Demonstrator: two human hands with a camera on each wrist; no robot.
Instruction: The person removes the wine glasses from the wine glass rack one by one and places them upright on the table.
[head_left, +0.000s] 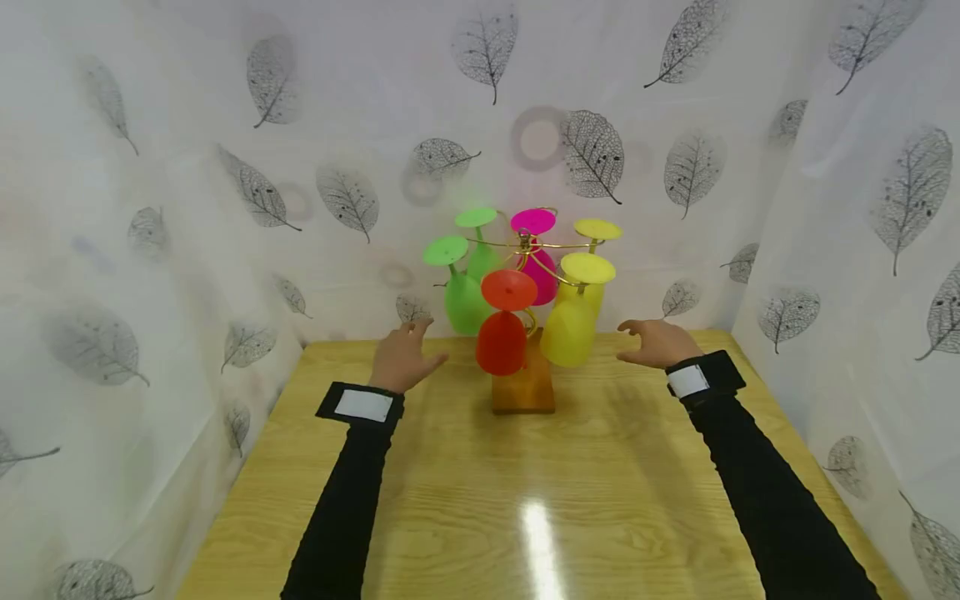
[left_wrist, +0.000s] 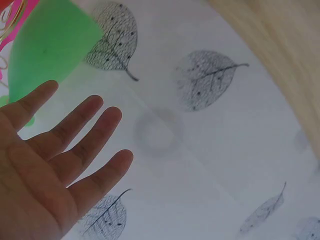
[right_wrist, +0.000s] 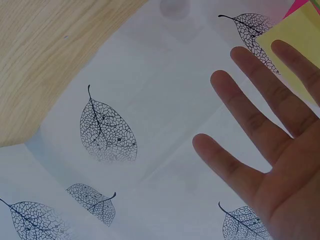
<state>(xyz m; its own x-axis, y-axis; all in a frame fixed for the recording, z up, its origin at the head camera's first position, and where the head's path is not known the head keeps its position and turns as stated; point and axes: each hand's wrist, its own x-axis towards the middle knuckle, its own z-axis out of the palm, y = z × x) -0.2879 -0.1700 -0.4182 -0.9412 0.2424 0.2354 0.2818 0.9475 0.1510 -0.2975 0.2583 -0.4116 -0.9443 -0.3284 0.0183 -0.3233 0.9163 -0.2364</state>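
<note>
A gold wire rack (head_left: 524, 242) holds several plastic goblets upside down. The red goblet (head_left: 501, 343) hangs in front, the pink goblet (head_left: 542, 279) at the back. Two green ones hang on the left, the nearer green goblet (head_left: 466, 304) being closest to my left hand (head_left: 403, 357). On the right hang two yellow ones, the front yellow goblet (head_left: 567, 335) nearest my right hand (head_left: 658, 343). Both hands hold nothing and stand apart from the rack, one on each side. In the wrist views, the left fingers (left_wrist: 85, 142) and right fingers (right_wrist: 250, 117) are extended and spread.
The rack stands on a wooden base (head_left: 523, 396) near the back of a light wood table (head_left: 450, 500). A white leaf-printed curtain (head_left: 390, 100) encloses the table at the back and both sides. Black bands with white patches (head_left: 363, 405) wrap both wrists.
</note>
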